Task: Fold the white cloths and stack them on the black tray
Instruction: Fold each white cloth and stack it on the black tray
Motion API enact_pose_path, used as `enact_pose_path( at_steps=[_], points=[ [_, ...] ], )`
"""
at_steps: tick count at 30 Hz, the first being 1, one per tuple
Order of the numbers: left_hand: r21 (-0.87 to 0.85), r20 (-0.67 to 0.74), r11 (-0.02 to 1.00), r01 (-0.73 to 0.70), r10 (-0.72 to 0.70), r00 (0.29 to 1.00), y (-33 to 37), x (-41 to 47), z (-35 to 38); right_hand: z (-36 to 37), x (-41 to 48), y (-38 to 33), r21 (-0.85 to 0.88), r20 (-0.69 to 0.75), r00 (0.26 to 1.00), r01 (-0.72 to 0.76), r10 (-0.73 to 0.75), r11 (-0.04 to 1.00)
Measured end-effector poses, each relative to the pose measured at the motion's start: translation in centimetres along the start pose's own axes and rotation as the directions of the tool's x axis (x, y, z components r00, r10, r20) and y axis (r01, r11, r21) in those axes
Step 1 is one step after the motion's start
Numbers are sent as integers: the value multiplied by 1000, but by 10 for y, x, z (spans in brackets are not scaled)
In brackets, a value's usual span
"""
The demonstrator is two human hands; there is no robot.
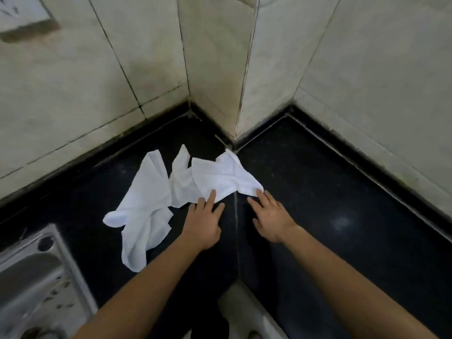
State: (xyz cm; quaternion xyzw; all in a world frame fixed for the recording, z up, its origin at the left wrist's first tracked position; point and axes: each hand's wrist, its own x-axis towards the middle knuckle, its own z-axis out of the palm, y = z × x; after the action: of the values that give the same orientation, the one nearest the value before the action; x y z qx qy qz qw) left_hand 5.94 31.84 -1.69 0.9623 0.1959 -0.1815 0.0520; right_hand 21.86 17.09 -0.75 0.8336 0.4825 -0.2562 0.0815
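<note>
Our left hand (204, 222) and right hand (271, 216) lie spread flat on the black table (330, 192), grip pinching nothing. The nearest white cloth (220, 177) stretches left to right just beyond both, fingertips touching its near edge, neither hand nearer

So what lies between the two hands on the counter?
In the head view, only bare black counter with its seam lies between the left hand and right hand.

White cloths (156, 199), speckled black counter (318, 192), grey steel sink (31, 272)
</note>
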Motion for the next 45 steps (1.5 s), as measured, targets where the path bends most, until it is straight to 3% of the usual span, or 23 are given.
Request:
enact_pose_path(
  at_steps=[4, 7, 9, 13, 18, 24, 28, 34, 41, 45],
  points=[
    [-38, -21, 999, -6, 5, 1000, -18, 17, 33, 19, 33, -7, 52, -14, 996, -91, 92, 995],
    [-61, -202, 994, -85, 71, 977, -25, 18, 47, 30, 35, -4, 69, -273, 960, -53, 70, 996],
    [-103, -293, 988, -119, 84, 952, -29, 18, 52, 40, 31, 0, 6, -350, 936, -34, 34, 999],
    [-173, -336, 974, -146, 81, 938, -29, 15, 50, 49, 11, 9, 5, -317, 947, -57, 55, 998],
    [-294, -424, 938, -187, 47, 904, -7, 10, 13, 29, -34, 35, 236, -317, 914, -181, 252, 955],
    [-437, -585, 879, -192, -115, 803, 57, -2, -66, -28, -109, 73, 444, -506, 801, -74, 318, 893],
    [-505, -599, 839, -202, -172, 782, 102, -10, -98, -45, -159, 97, 503, -571, 737, -35, 362, 863],
    [-634, -539, 732, -248, -189, 820, 148, -26, -109, -36, -213, 114, 697, -576, 619, 30, 534, 716],
    [-679, -470, 691, -249, -148, 870, 169, -42, -94, 5, -230, 121, 756, -552, 591, 57, 588, 652],
    [-664, -500, 691, -287, -124, 857, 163, -37, -95, 7, -229, 123, 729, -559, 589, 14, 584, 684]
  ],
)
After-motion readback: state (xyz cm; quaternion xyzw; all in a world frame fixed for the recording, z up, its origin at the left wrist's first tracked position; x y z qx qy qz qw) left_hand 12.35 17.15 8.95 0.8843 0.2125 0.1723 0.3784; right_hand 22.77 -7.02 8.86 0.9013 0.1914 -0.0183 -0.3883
